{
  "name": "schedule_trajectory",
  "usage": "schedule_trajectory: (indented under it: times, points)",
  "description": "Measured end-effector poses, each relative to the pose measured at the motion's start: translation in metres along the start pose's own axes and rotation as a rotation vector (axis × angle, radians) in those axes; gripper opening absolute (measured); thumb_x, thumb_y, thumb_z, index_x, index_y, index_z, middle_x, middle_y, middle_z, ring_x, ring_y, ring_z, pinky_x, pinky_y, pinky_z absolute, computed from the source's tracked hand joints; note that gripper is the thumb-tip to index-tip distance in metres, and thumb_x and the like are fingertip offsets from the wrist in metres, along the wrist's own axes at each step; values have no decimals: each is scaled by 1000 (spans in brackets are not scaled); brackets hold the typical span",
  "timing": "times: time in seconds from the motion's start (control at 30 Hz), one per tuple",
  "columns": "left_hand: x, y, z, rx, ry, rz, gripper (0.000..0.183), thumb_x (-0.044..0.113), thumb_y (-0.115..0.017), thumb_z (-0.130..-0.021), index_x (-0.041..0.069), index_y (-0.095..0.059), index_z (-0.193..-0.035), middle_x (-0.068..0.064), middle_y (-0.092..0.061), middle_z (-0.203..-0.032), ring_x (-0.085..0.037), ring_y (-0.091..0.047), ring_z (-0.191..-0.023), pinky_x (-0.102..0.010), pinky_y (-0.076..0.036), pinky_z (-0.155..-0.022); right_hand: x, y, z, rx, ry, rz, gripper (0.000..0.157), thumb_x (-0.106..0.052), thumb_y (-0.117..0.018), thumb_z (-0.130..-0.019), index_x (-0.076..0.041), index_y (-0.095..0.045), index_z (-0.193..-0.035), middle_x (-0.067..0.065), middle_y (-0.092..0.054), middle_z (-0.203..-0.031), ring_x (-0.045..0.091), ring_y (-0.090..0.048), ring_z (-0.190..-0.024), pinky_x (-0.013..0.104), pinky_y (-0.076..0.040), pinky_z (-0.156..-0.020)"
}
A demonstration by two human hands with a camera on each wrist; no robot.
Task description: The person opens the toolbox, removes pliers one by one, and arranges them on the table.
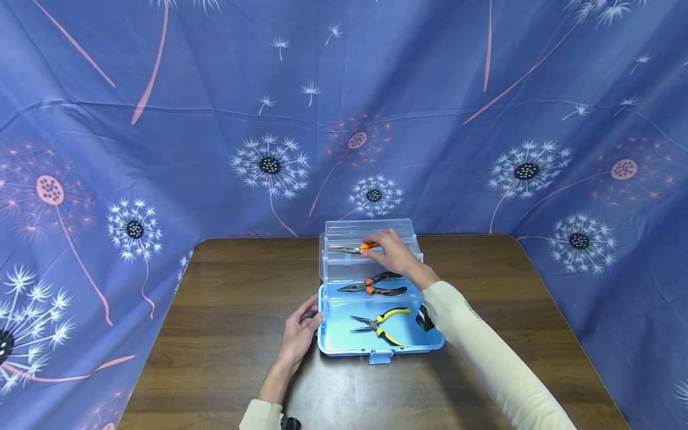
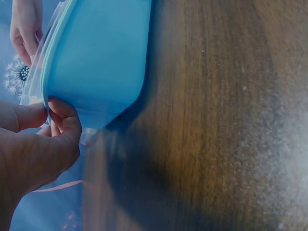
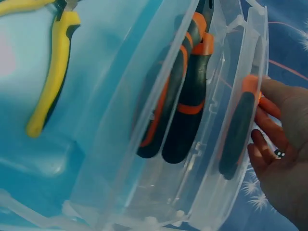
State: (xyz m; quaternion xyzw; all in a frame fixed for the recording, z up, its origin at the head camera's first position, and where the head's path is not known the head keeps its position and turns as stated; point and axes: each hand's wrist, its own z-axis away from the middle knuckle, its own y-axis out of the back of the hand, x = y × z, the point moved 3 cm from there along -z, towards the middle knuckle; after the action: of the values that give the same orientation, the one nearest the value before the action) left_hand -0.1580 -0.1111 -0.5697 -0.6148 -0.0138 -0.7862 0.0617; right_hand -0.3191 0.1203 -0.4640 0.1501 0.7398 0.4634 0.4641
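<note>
My left hand grips the left rim of a blue toolbox, thumb on one side and curled fingers on the other in the left wrist view. Over the upper clear tray, my right hand holds orange-handled needle-nose pliers, their jaws pointing left. Through the tray wall, a dark handle with an orange end shows beside the fingers. Black-and-orange pliers lie spread in the lower clear tray. In the blue bottom, yellow-handled needle-nose pliers lie with handles apart.
The toolbox stands open on a brown wooden table, its trays raised towards the back. A blue latch hangs at its front. Behind the table hangs a blue dandelion-print cloth.
</note>
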Motion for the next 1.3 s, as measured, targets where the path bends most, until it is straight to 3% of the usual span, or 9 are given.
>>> schedule_trajectory:
  times: [0.2,0.43,0.7,0.87,0.97,1.1,1.3]
  points:
    - [6,0,-2,0,22,0,51,6,-63,-100,4,-51,-150,-16,-54,-130,-16,-59,-89,-24,-49,-67,-10,4,-7,-65,18,105,39,-16,-74,-96,4,-67,-129,18,-68,-126,37,-55,-115,55,-35,-105]
    - [9,1,-9,9,32,-17,44,9,-60,-101,3,-56,-144,-12,-57,-122,-14,-56,-85,-26,-50,-67,-18,8,-12,-132,-24,180,40,-19,-72,-97,0,-67,-132,16,-65,-132,35,-46,-117,52,-35,-99]
    - [14,0,-16,38,-1,-20,42,9,-62,-101,0,-57,-142,-10,-58,-112,-12,-56,-80,-23,-49,-63,-26,10,-16,-150,-17,283,35,-20,-74,-96,-2,-69,-125,12,-66,-118,30,-45,-103,46,-36,-92]
    - [13,-2,-19,53,-25,-40,40,5,-63,-100,-2,-58,-140,-12,-59,-111,-12,-55,-74,-22,-48,-59,-30,10,-18,-115,9,330,31,-17,-79,-92,-2,-66,-116,12,-68,-110,32,-56,-104,51,-40,-103]
    - [13,-4,-19,58,-34,-64,40,3,-62,-101,-4,-58,-139,-15,-58,-112,-13,-55,-72,-22,-48,-58,-31,9,-18,-94,19,347,31,-14,-80,-90,-2,-65,-114,13,-66,-107,32,-60,-99,51,-45,-99]
    - [13,-5,-17,68,-30,-69,39,3,-62,-100,-4,-58,-139,-15,-58,-112,-13,-55,-73,-22,-48,-59,-30,5,-17,-134,5,357,28,-7,-76,-93,-1,-68,-119,17,-62,-112,32,-63,-100,42,-55,-87]
    - [11,-5,-15,79,-28,-58,39,4,-63,-100,-2,-59,-139,-15,-59,-112,-13,-56,-73,-21,-48,-59,-25,5,-13,-156,26,323,18,1,-73,-93,-1,-75,-111,15,-74,-102,29,-71,-95,38,-59,-82]
